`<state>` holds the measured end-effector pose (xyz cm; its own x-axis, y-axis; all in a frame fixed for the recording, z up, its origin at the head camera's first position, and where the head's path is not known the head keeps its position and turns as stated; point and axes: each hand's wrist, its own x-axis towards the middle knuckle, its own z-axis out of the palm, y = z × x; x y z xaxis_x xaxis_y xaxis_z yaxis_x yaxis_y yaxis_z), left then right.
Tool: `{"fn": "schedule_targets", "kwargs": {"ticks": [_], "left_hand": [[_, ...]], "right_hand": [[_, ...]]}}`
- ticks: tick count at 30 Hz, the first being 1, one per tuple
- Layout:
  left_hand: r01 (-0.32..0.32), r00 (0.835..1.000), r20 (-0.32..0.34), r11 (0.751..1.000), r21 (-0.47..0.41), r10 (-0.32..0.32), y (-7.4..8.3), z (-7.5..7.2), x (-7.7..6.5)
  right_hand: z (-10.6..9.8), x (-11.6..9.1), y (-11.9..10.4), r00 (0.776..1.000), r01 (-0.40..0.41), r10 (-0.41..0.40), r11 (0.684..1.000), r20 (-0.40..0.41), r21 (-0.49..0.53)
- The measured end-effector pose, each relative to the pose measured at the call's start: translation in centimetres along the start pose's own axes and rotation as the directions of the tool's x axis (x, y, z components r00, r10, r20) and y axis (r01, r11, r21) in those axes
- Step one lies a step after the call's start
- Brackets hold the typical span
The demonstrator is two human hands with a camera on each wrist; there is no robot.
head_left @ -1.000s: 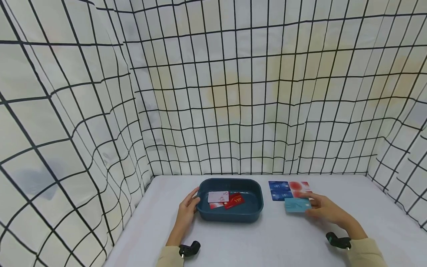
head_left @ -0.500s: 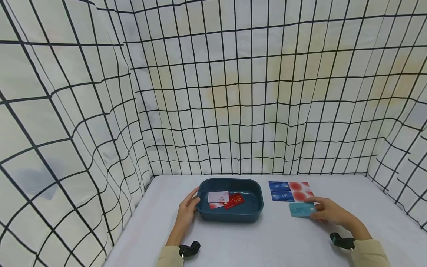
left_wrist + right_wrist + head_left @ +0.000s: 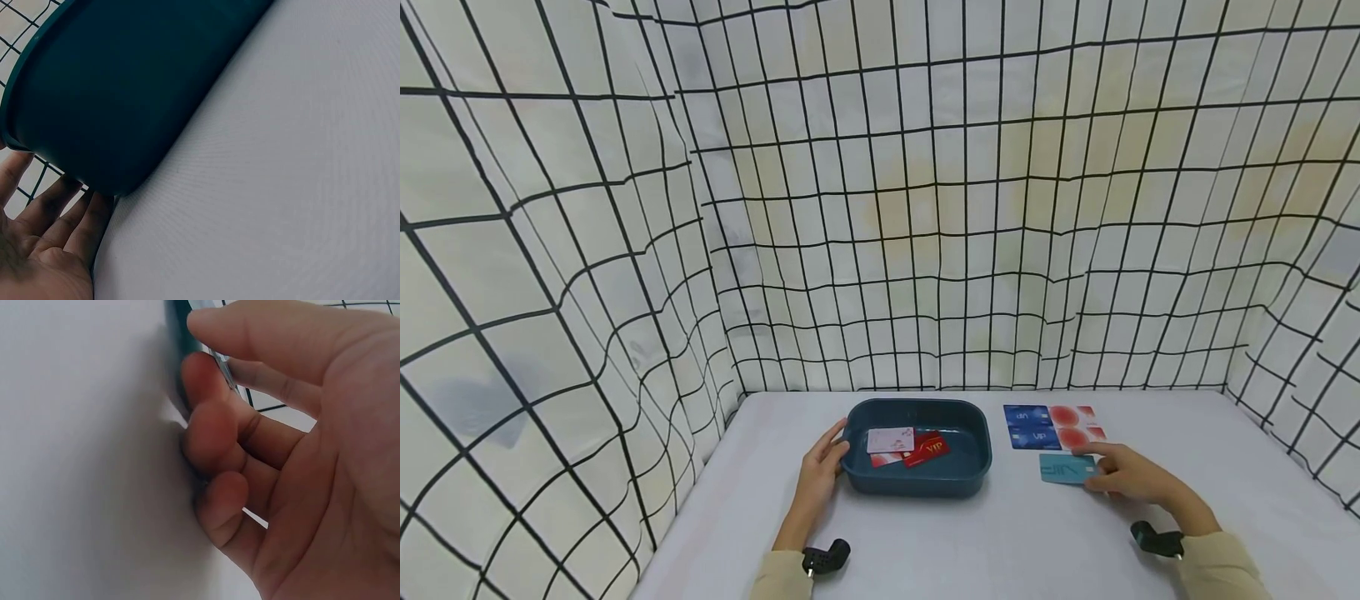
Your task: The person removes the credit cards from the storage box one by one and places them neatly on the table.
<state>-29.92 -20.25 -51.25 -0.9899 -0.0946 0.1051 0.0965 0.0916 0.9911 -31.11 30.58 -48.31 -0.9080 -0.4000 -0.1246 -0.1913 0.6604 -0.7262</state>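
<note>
A dark teal plastic bin stands on the white table. My left hand rests at its left end, fairly straight fingers against the outer wall, as the left wrist view shows too. Inside the bin lie a pale pink card, a red VIP card and part of a red-and-white card. To the right, my right hand pinches a light blue card by its right end, low over the table. In the right wrist view the other fingers curl near the tabletop and the card is mostly hidden.
Behind the light blue card, two blue VIP cards and two red-and-white cards lie side by side in a block. A white sheet under black netting closes off the back and sides of the table.
My right hand shifts the light blue card right and toward me, then back left, leaving it just in front of the card block. The left hand and bin stay in place.
</note>
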Motion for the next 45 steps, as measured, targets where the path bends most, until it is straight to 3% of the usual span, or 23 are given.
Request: {"fn": "schedule_targets", "kwargs": {"ticks": [5, 22, 45], "left_hand": [[-0.005, 1.0, -0.001, 1.0, 0.006, 0.005, 0.0, 0.0, 0.0], [0.003, 1.0, -0.002, 1.0, -0.004, -0.003, 0.1, 0.0, 0.1], [0.012, 1.0, -0.013, 1.0, -0.011, -0.013, 0.0, 0.0, 0.3]], "right_hand": [[0.7, 0.5, -0.4, 0.999, 0.04, -0.04, 0.998, 0.0, -0.044], [2.2, 1.2, -1.5, 0.997, 0.055, -0.06, 0.989, -0.039, -0.135], [3.1, 2.2, -2.0, 0.988, -0.038, 0.014, 0.987, -0.157, -0.155]]}}
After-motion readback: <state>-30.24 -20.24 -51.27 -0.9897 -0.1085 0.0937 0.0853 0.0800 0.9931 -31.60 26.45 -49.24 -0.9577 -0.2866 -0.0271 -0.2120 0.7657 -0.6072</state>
